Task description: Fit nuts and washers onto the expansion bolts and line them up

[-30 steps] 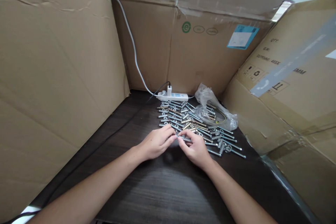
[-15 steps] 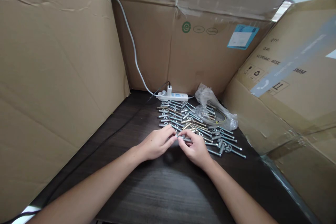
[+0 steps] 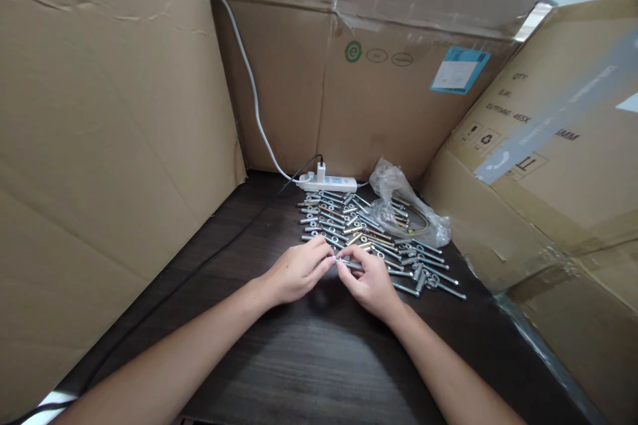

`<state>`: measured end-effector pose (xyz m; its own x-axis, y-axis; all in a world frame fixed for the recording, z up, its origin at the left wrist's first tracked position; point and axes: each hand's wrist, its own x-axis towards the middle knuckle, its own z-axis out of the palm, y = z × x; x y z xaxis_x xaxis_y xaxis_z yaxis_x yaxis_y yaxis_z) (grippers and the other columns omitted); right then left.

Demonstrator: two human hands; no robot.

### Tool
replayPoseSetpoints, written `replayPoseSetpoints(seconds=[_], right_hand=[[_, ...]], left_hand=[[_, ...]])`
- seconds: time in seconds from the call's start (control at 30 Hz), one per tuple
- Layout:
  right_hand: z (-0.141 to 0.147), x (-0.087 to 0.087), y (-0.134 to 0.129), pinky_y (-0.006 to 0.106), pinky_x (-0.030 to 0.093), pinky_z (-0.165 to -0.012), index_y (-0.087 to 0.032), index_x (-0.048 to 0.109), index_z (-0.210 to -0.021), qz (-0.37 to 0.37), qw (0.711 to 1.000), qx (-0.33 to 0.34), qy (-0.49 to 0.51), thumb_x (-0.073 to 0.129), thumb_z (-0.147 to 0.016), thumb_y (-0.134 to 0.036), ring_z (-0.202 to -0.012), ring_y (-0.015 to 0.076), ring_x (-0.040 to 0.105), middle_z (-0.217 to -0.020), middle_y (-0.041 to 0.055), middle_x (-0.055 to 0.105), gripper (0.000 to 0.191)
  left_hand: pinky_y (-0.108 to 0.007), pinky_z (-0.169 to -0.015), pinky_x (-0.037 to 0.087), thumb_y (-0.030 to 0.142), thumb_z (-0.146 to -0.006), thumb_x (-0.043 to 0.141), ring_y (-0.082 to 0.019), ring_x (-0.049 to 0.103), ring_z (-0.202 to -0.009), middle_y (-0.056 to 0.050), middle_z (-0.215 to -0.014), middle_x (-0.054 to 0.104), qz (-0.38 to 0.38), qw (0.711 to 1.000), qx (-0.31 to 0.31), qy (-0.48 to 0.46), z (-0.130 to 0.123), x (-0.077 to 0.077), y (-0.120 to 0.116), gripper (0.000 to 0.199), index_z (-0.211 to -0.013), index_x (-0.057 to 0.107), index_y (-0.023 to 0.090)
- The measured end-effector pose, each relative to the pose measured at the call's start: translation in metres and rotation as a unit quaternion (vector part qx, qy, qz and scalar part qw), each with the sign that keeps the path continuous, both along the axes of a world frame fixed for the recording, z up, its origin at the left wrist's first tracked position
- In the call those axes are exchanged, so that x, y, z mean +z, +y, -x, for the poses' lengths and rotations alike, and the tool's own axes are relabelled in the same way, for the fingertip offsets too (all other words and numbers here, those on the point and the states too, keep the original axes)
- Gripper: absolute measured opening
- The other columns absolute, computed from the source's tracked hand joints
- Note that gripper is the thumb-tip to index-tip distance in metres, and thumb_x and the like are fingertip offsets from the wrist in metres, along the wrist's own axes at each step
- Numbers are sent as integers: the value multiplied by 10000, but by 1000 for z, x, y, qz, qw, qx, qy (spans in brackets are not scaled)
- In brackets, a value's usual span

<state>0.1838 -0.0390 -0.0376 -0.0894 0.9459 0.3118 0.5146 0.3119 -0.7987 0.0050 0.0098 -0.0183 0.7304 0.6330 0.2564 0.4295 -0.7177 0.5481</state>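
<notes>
My left hand [image 3: 302, 270] and my right hand [image 3: 369, 281] meet fingertip to fingertip just above the dark table. The right fingers are closed on a silvery bolt [image 3: 351, 265], which lies roughly level and is partly covered by them. At its left end the left thumb and fingers pinch something small; the fingers hide what it is. Right behind both hands, many loose metal parts are spread in rough rows: bolts [image 3: 406, 289], sleeves [image 3: 354, 239] in silver and brass colour, and ring-shaped washers [image 3: 380, 254].
A white power strip [image 3: 329, 182] with a plug lies behind the parts. Beside it is a crumpled clear plastic bag [image 3: 393, 192]. A black cable [image 3: 214, 254] crosses the dark table [image 3: 299, 372] on the left. Cardboard walls [image 3: 279, 93] stand on three sides.
</notes>
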Motion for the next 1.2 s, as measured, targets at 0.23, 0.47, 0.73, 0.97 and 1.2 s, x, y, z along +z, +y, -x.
replayPoseSetpoints(seconds=[0.23,0.47,0.73,0.97,1.2], right_hand=[[-1,0,0,179,480,-513,-185,589,-888,-5,1000,-4,-4,542,-814,-290,-567,109,551,-716,7,618,137],[-1,1,1,174,478,-506,-186,581,-885,0,1000,-11,-2,555,-797,-283,-572,106,551,-715,0,609,134],[-1,0,0,175,466,-500,-196,585,-878,-9,1000,-6,-11,546,-794,-272,-552,103,534,-687,-8,600,120],[-1,1,0,168,466,-497,-193,578,-879,-14,1000,-10,-7,555,-785,-270,-565,104,541,-686,-9,586,123],[0,1,0,177,465,-496,-188,584,-880,-14,1000,-5,-10,542,-797,-270,-571,108,552,-723,5,617,124]], left_hand=[[-255,-744,432,295,-933,395,-148,533,-828,-23,-980,522,1,1000,-10,5,1,2,-3,162,-1003,513,209],[-249,-703,432,197,-845,475,-141,520,-797,-23,-989,519,3,999,7,-43,1,4,-5,227,-1072,476,207],[-263,-741,428,297,-938,361,-150,525,-805,-26,-931,525,7,1000,-4,-16,0,2,-2,196,-942,531,200],[-261,-719,429,244,-872,460,-149,515,-807,-40,-994,525,4,998,10,-62,1,6,-6,229,-1095,476,194],[-259,-734,424,324,-934,386,-147,523,-792,-23,-921,545,13,1000,0,-24,0,1,-2,197,-942,537,198]])
